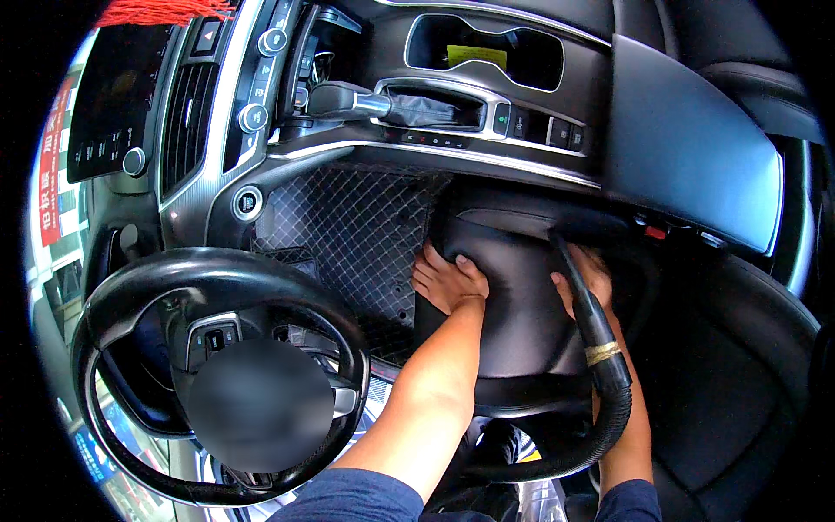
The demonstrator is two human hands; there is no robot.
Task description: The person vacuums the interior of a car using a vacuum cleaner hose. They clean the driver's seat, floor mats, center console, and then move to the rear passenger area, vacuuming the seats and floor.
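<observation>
My left hand (449, 279) lies palm down on the front edge of a black leather car seat cushion (515, 307), fingers spread and holding nothing. At the cushion's inner rear side, my right hand (592, 277) is around a black vacuum wand (580, 303). The thumb shows on one side of the wand, and the other fingers are partly hidden. Yellowish tape (603, 352) wraps the wand. A ribbed hose (603, 427) curves from it toward my body. The wand's tip points into the dark gap between the seat and the centre console (424, 153).
The steering wheel (222, 274) stands at left, beside the start button (247, 203). A quilted floor mat (352, 228) covers the footwell. Along the console are the gear lever (346, 102), a cup holder (486, 52) with a yellow paper, and an armrest (691, 143). The seat backrest (724, 365) rises at right.
</observation>
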